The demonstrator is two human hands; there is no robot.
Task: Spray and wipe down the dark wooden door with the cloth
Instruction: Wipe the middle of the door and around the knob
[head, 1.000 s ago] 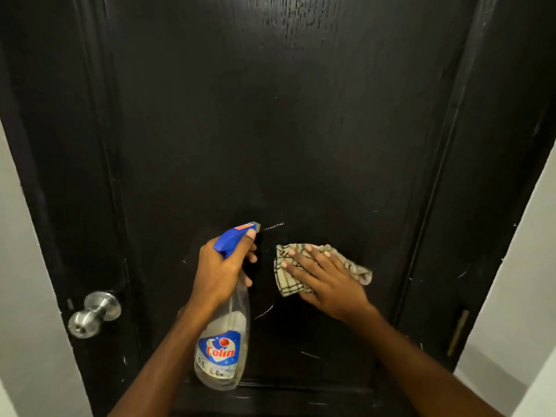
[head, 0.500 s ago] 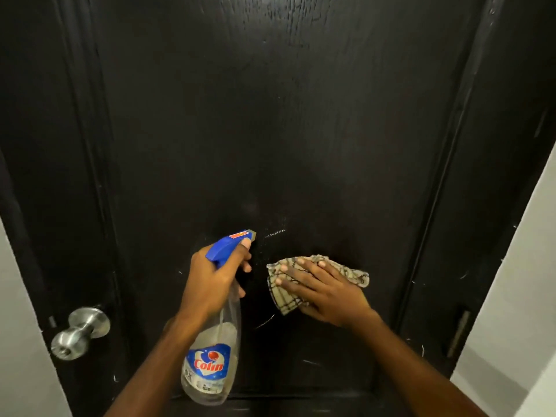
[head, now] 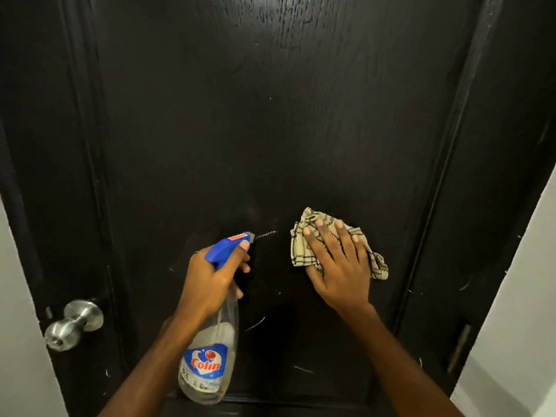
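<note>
The dark wooden door (head: 270,130) fills the view, with pale scratches low on its panel. My left hand (head: 210,281) grips the neck of a clear spray bottle (head: 207,359) with a blue trigger head and a Colin label, its nozzle pointing up and to the right, close to the door. My right hand (head: 340,266) lies flat with straight, spread fingers on a beige checked cloth (head: 301,251), pressing it against the door to the right of the nozzle.
A silver round door knob (head: 72,325) sticks out at the lower left. A metal hinge (head: 458,347) sits on the frame at the lower right. White walls (head: 517,311) flank the door on both sides.
My right hand has slid the cloth to the right and turned so the fingers point upward. The bottle in my left hand stays roughly in place.
</note>
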